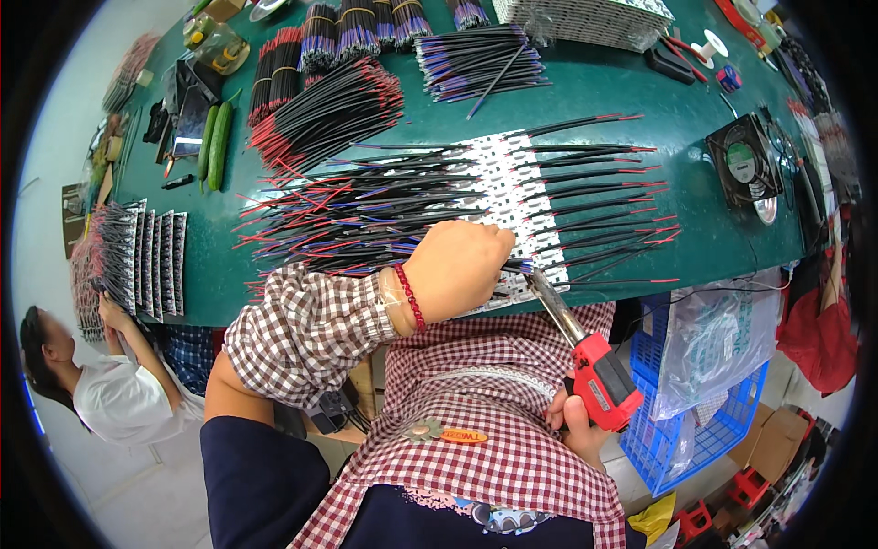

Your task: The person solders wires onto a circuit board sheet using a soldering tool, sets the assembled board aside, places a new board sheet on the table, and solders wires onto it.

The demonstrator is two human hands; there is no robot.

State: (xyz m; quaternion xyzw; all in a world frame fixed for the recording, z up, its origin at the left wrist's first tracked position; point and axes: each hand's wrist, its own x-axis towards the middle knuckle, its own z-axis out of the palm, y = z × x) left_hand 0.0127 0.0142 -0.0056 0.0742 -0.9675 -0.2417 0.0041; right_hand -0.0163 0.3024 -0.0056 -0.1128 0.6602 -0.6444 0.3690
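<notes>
My right hand [582,428] is wrapped round the grip of a red soldering gun [605,382] with a long metal barrel. The barrel's tip meets the near part of a white panel of small circuit boards [498,174]. Beside that tip my left hand [455,267] is closed in a pinch, pressing a dark wire against the panel; the fingers hide most of it, and a bit of blue shows. Black wires with bare-looking red ends [608,188] stick out from the panel's right side. On its left lie many more black wires [338,215] with red and blue ends.
Loose wire piles [343,110] and tied bundles [357,32] lie farther back on the green table [622,101]. Cucumbers [218,146] are at left, a small fan [743,160] at right. Blue crates [672,448] stand below the edge. Another person [128,393] works at far left.
</notes>
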